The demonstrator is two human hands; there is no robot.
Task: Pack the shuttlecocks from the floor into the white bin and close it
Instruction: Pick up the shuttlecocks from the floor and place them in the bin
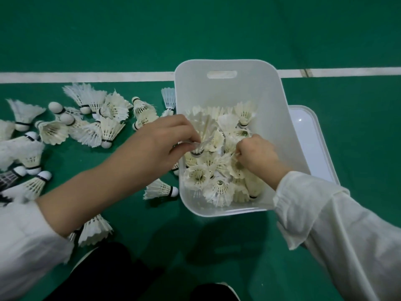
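packing looks roughly half done: left hand point(165, 137) pinches a shuttlecock point(198, 148) over the left rim of the white bin point(217, 90), right hand point(256, 153) pinches a second shuttlecock point(236, 167) inside; many loose shuttlecocks point(108, 129) lie on the floor point(130, 40) left of it (lid point(310, 135) off, beside the right wall).

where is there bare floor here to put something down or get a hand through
Bare green floor lies beyond the white line, and to the right of the lid. A smaller patch sits on the near side of the white bin. Left of the bin it is crowded with loose shuttlecocks.
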